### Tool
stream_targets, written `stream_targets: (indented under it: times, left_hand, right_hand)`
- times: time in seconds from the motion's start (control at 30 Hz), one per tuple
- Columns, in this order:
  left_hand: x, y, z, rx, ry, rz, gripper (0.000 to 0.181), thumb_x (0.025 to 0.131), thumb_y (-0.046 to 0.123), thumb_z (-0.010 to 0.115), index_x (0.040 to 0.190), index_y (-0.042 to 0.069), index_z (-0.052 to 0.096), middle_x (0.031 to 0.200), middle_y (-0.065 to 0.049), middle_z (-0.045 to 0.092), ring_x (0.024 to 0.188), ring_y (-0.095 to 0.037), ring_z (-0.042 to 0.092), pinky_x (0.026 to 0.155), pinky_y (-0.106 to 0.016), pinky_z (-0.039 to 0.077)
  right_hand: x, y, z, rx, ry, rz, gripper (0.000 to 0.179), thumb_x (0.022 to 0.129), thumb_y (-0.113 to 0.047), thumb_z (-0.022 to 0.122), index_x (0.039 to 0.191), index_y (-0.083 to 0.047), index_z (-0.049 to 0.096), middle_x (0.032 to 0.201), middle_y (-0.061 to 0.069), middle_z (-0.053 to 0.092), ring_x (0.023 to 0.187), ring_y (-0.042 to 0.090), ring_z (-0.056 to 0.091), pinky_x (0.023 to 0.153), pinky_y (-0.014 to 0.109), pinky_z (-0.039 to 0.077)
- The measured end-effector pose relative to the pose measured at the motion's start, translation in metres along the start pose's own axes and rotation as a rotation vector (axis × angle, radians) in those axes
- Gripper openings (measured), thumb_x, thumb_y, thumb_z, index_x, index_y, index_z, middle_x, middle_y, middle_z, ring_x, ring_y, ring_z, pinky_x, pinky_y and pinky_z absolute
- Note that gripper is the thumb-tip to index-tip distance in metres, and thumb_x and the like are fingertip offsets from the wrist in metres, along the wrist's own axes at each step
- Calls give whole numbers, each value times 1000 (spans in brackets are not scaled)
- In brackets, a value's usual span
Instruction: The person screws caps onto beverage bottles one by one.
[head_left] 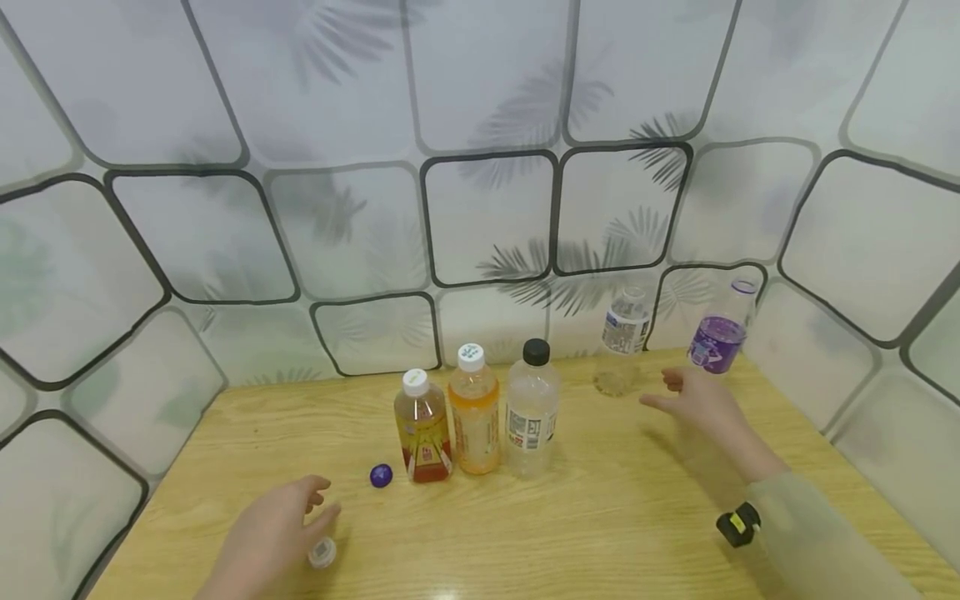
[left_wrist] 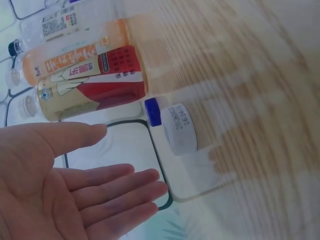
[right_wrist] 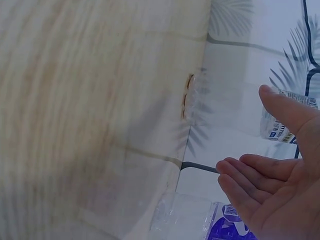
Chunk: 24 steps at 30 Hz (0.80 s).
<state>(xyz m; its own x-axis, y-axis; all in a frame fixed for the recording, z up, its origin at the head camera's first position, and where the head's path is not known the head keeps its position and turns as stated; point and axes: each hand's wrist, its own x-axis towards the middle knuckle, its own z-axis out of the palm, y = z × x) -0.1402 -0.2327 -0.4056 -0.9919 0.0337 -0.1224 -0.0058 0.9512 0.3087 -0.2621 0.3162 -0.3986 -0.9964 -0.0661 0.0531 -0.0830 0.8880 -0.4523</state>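
From my remote place, the head view gives me both hands together. The left hand [head_left: 273,529] is just beside a white cap [head_left: 322,552], at the near left; the right hand [head_left: 697,404] is at the far right, between a clear bottle [head_left: 626,333] on its left and a purple-labelled bottle [head_left: 717,343].

The left wrist view shows me more: palm visible, fingers extended, thumb apart, holding nothing, and printed digits on the white cap's side. The right wrist view shows the other palm, fingers slightly bent, also holding nothing.

A purple cap [head_left: 381,476] lies left of the red-and-yellow bottle [head_left: 423,429], the orange bottle [head_left: 475,417] and the black-capped bottle [head_left: 533,408].

The worktop [head_left: 615,517] has yellowish wood grain; pale walls [head_left: 491,221] carry dark outlines and grey leaves.
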Motion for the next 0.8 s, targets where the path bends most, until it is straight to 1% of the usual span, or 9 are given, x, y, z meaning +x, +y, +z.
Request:
stream_targets:
  times: [0.03, 0.13, 0.23, 0.3, 0.4, 0.5, 0.63, 0.7, 0.8]
  left_hand:
    - [0, -1, 0, 7, -16, -4, 45, 96, 30, 78, 126, -2, 69, 105, -11, 80, 97, -33, 75, 84, -56, 62]
    - [0, -4, 1, 24, -39, -3, 46, 95, 30, 79, 125, -2, 70, 104, -11, 80, 95, -32, 76, 83, -56, 62]
    - [0, -5, 1, 39, -60, -12, 47, 93, 30, 81, 125, -2, 70, 104, -10, 79, 94, -30, 76, 83, -54, 62]
    - [1, -5, 1, 50, -77, -18, 50, 90, 30, 84, 126, -2, 69, 104, -9, 79, 95, -30, 76, 84, -54, 62]
    - [1, -5, 1, 60, -112, -28, 59, 84, 30, 90, 128, -3, 68, 107, -10, 79, 98, -32, 75, 87, -55, 61]
    - [1, -5, 2, 67, -137, -24, 67, 79, 31, 93, 130, -4, 67, 112, -12, 79, 105, -38, 74, 92, -59, 59]
    - [0, -5, 6, 87, -114, 7, 65, 78, 29, 94, 129, -4, 68, 115, -16, 78, 110, -43, 72, 95, -62, 57]
    - [0, -5, 8, 97, -97, 20, 64, 77, 27, 94, 128, -4, 68, 116, -17, 77, 110, -43, 72, 96, -62, 57]
    - [1, -5, 10, 120, -112, 16, 66, 76, 27, 95, 128, -5, 68, 116, -20, 76, 111, -45, 71, 98, -64, 55]
  right_hand:
    - [2, 0, -1, -2, -1, 1, 84, 96, -49, 76, 141, 18, 54, 138, 40, 61, 127, 58, 60, 107, 68, 49]
    - [7, -3, -5, -11, 4, 2, 88, 95, -52, 76, 143, 18, 52, 140, 40, 60, 128, 59, 58, 109, 69, 47]
    - [13, -7, -8, -13, 13, -1, 90, 95, -52, 75, 144, 19, 50, 141, 41, 57, 130, 60, 56, 110, 69, 47]
    - [18, -9, -10, -15, 16, 0, 92, 95, -53, 75, 146, 19, 48, 143, 42, 56, 130, 60, 55, 110, 69, 47]
    - [25, -13, -14, -18, 15, 10, 96, 95, -55, 74, 148, 19, 44, 145, 42, 53, 131, 61, 54, 110, 70, 46]
    - [33, -17, -18, -12, 7, 33, 104, 94, -59, 74, 153, 18, 38, 149, 43, 49, 134, 61, 51, 112, 71, 44]
    - [41, -22, -22, 3, 7, 63, 112, 93, -62, 73, 157, 18, 29, 152, 44, 44, 138, 61, 47, 115, 72, 41]
    - [44, -25, -22, 13, 18, 69, 111, 93, -61, 74, 157, 18, 30, 152, 44, 44, 138, 61, 47, 114, 72, 41]
    - [48, -29, -22, 40, 39, 72, 107, 93, -59, 75, 156, 18, 32, 151, 45, 45, 137, 61, 48, 113, 72, 43]
